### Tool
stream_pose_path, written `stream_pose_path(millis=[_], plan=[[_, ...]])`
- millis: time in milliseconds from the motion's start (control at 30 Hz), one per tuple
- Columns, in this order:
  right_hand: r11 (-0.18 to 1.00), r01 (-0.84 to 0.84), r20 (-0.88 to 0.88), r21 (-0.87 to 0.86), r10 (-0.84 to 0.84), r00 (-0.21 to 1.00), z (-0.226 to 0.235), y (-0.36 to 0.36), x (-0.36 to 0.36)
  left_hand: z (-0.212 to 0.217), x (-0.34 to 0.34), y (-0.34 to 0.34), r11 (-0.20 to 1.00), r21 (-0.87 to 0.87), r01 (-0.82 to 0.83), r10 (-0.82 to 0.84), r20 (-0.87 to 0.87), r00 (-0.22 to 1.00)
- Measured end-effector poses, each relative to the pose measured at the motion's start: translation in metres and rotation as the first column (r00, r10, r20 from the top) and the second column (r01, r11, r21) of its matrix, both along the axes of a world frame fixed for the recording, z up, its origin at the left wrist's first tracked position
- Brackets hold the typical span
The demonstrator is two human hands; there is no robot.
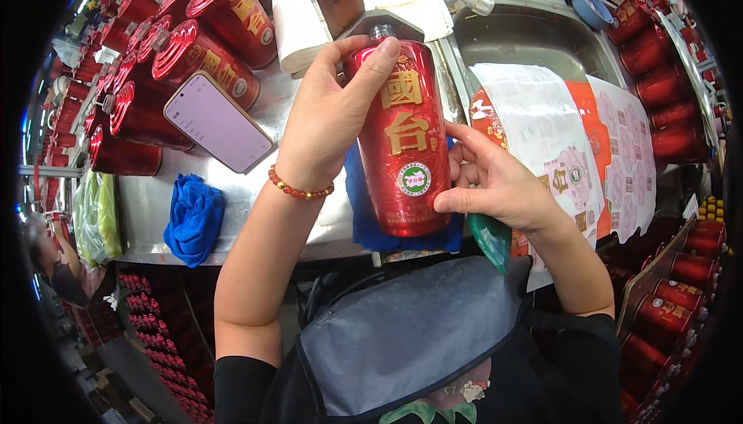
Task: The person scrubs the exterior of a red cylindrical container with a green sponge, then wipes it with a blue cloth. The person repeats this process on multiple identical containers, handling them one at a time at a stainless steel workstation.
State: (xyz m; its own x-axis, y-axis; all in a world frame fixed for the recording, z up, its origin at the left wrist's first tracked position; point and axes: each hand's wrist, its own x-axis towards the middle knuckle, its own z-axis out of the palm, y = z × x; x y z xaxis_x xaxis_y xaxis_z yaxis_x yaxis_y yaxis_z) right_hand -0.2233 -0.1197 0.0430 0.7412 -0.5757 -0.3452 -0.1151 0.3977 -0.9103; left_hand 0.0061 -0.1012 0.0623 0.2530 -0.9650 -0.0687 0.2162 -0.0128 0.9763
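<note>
A glossy red bottle [391, 184] with gold lettering and a round green-and-white emblem lies tilted before me, its narrow neck pointing away. My left hand [340, 87] wraps the shoulder near the neck, thumb across the front. Lower down, my right hand [495, 180] grips the right side, its thumb by the emblem. Both hands are closed on this one bottle. Beneath it a blue cloth [362, 219] is partly hidden. A red bead bracelet [302, 190] circles my left wrist.
Several red bottles [224, 18] crowd the left of the metal table [255, 223], beside a phone [219, 122] and a crumpled blue cloth [193, 219]. Printed sheets [542, 138] lie right, by a sink [534, 37] and blue bowl [594, 8]. Another person [73, 269] is far left.
</note>
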Motion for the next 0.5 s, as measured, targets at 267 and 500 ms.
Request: stream_pose_path(millis=[267,500], plan=[[0.997,-0.083,-0.046,-0.001,0.083,0.995,0.0056,-0.0033,-0.0038,-0.0003,-0.0001,0.0008,1.0,0.005,0.012,-0.012,0.001,1.0],[0.999,-0.048,-0.042,-0.012,0.048,0.998,0.0041,-0.0032,-0.0042,-0.0039,0.0029,0.0036,1.0,0.02,-0.001,0.001,-0.029,1.0]])
